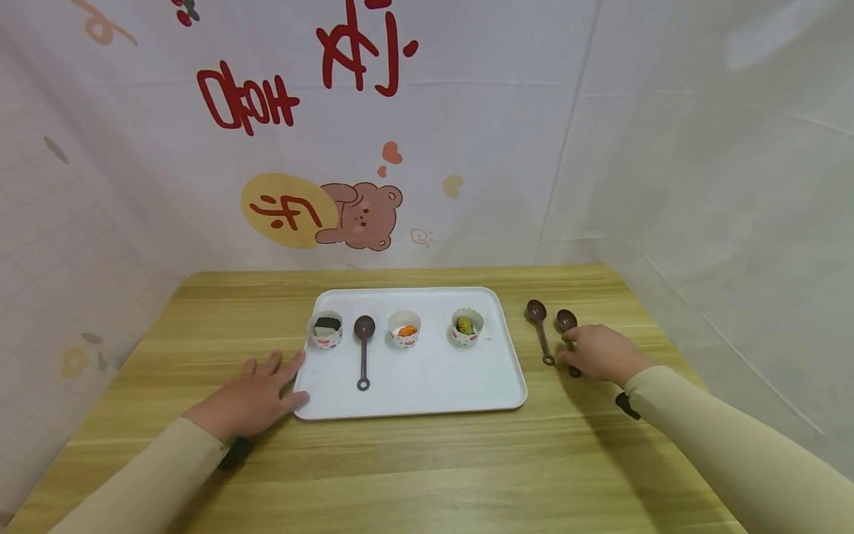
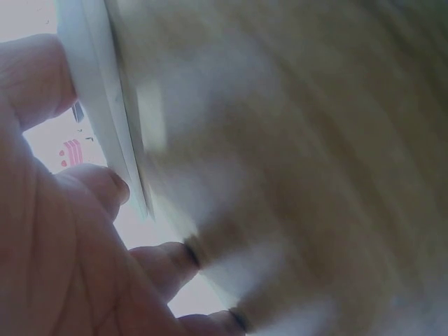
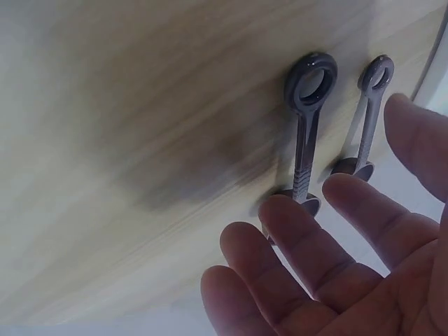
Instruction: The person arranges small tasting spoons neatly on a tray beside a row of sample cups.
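My left hand (image 1: 250, 400) lies with fingers spread at the left edge of the white tray (image 1: 427, 386), thumb and fingertips at its rim. On the right, my right hand (image 1: 603, 352) is over the handle of a brown long-handled spoon (image 1: 566, 320), partly hiding it. In the right wrist view that spoon (image 3: 306, 133) lies on the table with its ring end showing, and the loosely bent fingers (image 3: 294, 238) overlap its bowl without closing on it. A second brown spoon (image 1: 537, 311) lies just left of it, beside the thumb.
A third brown spoon (image 1: 364, 330) lies on the tray. Three paper cups stand there: one with a black-and-white piece (image 1: 326, 340), one with orange bits (image 1: 404, 340), one with yellow-green pieces (image 1: 466, 337). A printed white cloth (image 1: 494, 148) hangs behind the wooden table (image 1: 427, 475).
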Demonstrator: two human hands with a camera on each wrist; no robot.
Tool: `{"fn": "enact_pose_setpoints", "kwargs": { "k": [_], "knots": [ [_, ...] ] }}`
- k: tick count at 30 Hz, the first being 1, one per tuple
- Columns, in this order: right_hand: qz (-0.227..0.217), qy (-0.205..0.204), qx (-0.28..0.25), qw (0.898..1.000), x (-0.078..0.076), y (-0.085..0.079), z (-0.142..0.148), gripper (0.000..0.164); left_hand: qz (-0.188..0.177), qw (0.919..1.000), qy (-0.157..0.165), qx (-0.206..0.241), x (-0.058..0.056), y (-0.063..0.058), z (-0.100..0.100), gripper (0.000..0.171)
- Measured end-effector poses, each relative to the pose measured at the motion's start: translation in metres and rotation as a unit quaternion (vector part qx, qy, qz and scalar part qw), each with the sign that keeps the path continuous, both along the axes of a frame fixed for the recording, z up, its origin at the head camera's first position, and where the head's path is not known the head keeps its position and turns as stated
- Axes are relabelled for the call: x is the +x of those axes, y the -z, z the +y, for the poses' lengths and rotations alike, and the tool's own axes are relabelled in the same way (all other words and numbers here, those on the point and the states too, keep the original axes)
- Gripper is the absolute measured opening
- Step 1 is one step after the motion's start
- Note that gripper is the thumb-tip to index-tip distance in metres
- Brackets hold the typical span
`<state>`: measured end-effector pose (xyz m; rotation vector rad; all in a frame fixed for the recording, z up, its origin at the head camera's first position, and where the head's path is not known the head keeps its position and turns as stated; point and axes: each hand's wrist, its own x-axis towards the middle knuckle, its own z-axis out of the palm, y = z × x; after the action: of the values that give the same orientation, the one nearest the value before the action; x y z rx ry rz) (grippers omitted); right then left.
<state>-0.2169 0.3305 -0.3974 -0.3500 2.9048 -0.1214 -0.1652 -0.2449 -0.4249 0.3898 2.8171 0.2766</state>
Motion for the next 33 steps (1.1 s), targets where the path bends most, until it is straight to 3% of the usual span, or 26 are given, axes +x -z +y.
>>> {"fn": "enact_pose_setpoints", "kwargs": {
  "k": [2, 7, 17, 33],
  "knots": [
    [0.000, 0.001, -0.001, 1.000, 0.0008, -0.0005, 0.0000, 0.050, -0.001, 1.0000, 0.000, 0.000, 0.0000, -0.0001, 0.0002, 0.088],
    [-0.003, 0.003, -0.001, 1.000, 0.0038, -0.0021, -0.0012, 0.031, -0.005, 1.0000, -0.004, 0.002, 0.0001, -0.0002, 0.0003, 0.087],
    [0.008, -0.002, -0.002, 1.000, 0.0045, -0.0012, -0.0021, 0.034, -0.002, 1.0000, -0.003, 0.003, 0.0000, -0.0010, 0.0000, 0.088],
    [-0.001, 0.026, -0.010, 1.000, 0.0092, -0.0020, 0.0023, 0.032, -0.005, 1.0000, -0.002, 0.004, -0.0003, -0.0007, 0.0002, 0.088]
  ]
}}
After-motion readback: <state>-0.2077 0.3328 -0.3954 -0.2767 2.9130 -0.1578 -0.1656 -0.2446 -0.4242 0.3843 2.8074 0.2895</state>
